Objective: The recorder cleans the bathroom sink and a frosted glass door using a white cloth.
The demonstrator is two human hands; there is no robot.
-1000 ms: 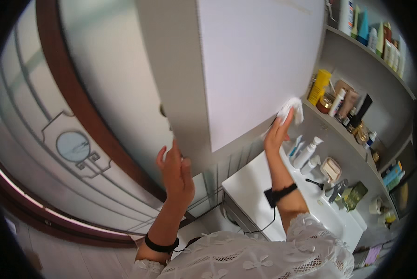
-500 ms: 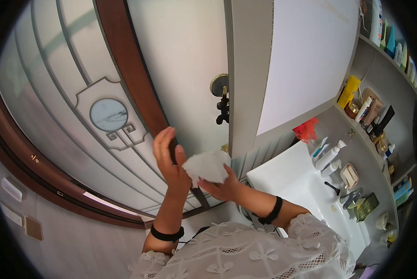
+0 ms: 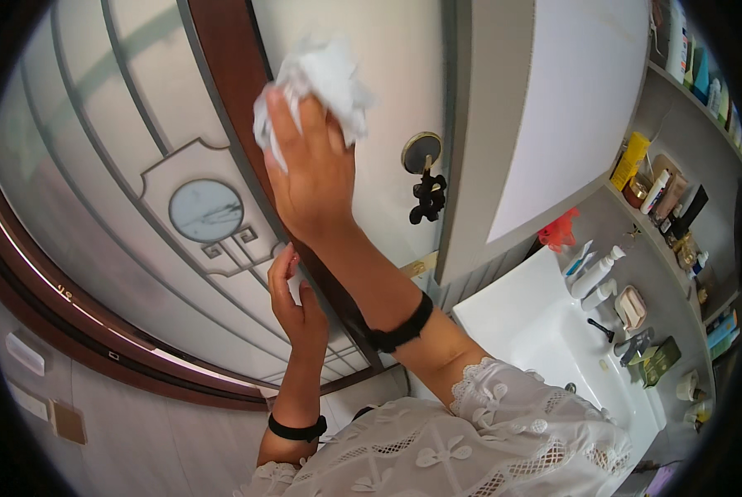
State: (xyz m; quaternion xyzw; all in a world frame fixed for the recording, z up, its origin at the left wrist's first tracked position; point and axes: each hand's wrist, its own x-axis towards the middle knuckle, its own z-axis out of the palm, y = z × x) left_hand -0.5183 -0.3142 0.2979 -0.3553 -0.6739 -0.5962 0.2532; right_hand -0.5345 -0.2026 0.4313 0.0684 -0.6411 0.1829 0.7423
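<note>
Raised and stretched forward, my right hand [image 3: 315, 178] is closed on a crumpled white cloth [image 3: 325, 79]. The cloth covers part of the dark brown door edge [image 3: 232, 91] and seems pressed to it, though the contact itself is hidden. Lower down, my left hand [image 3: 301, 311] holds nothing; its fingers are slightly bent and the thumb stands apart. Its fingertips are close to the same brown edge, below the glass door panel's round ornament [image 3: 206, 210]. Whether they touch the door I cannot tell.
To the right stands a grey-edged white cabinet panel [image 3: 553, 116]; beyond it are a white washbasin [image 3: 524, 311] and a shelf [image 3: 648, 224] crowded with bottles. Black hooks [image 3: 426, 199] hang on the pale wall behind the door. Wall switches [image 3: 26, 352] are at the lower left.
My right hand has moved up and away with the cloth, from beside my left hand to higher on the door edge. The left hand has dropped slightly, its fingers less spread.
</note>
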